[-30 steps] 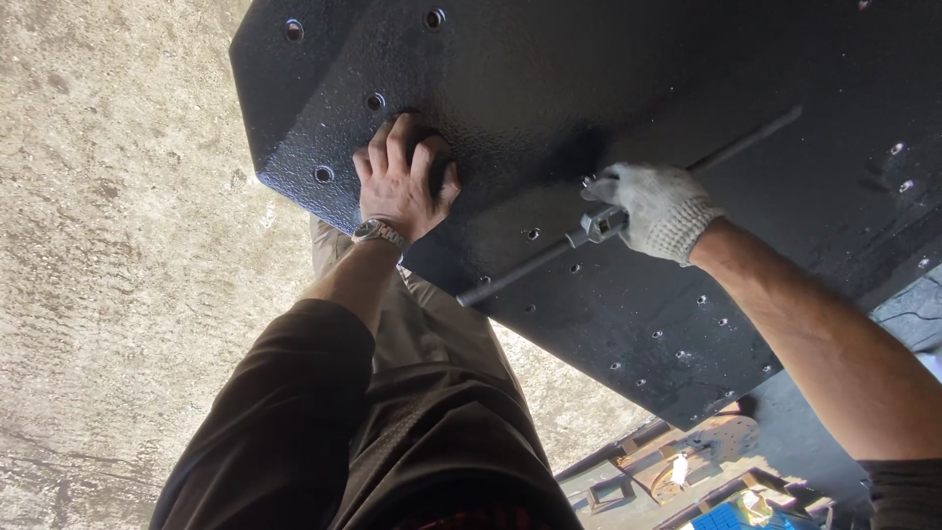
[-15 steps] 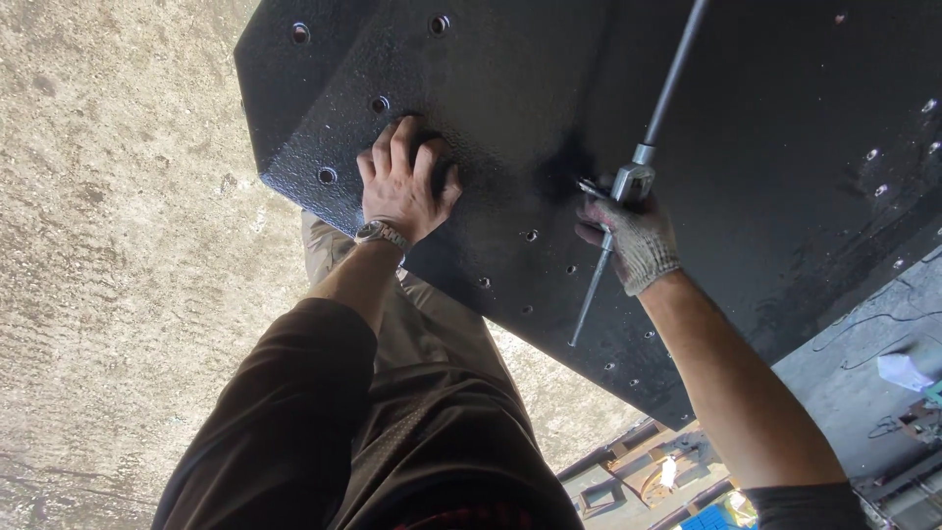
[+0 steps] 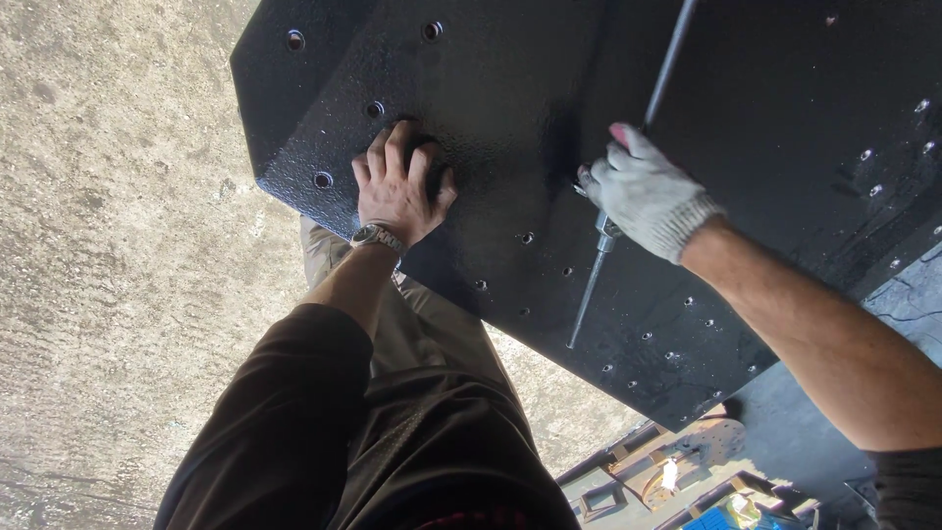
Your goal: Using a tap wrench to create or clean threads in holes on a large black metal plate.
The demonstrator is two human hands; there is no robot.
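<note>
Plainly, holed glossy black panel (image 3: 510, 108)

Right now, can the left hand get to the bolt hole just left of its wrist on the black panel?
Probably yes: the left hand lies flat on the black panel, the bolt hole sits uncovered beside it, nothing between.

Big black-painted metal panel (image 3: 510, 128) is showing a pebbly, slightly glossy coat w/ drilled holes. Long grey steel rod tool (image 3: 599, 265) is looking smooth, dull-bright. Right hand (image 3: 643, 191) is wearing a white knit cloth glove, fuzzy & matt; left hand (image 3: 397, 191) is bare, w/ a shiny metal wristwatch (image 3: 378, 236). Pale concrete floor (image 3: 118, 245) is looking rough, gritty. Dark brown cloth trousers (image 3: 412, 432) are looking matt.
</note>
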